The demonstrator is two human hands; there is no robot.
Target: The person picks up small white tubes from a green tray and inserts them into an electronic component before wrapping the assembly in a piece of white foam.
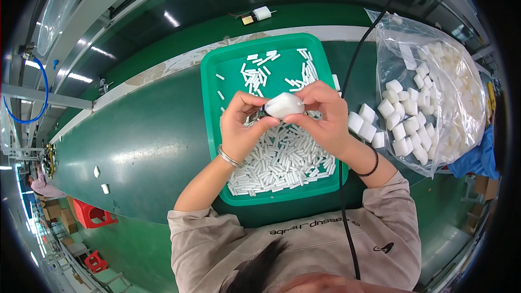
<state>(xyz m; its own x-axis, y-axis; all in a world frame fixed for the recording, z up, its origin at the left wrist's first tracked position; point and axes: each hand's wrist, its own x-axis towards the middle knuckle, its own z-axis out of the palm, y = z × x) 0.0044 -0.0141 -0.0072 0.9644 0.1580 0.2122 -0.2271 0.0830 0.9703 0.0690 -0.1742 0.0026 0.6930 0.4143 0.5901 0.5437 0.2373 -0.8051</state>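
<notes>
Over the green tray, I hold a glossy white rounded plastic housing between both hands. My left hand pinches its left end with thumb and fingers, where a small dark part shows. On the other end, my right hand is closed, thumb below and fingers above. Many short white rods lie heaped in the near half of the tray, with smaller clusters of rods toward its far side. Whatever the fingertips cover cannot be made out.
On the right, an open clear plastic bag spills similar white housings onto the green table. A black cable hangs across the tray's right side. Beyond lies a small black-and-white device. Red stools stand lower left.
</notes>
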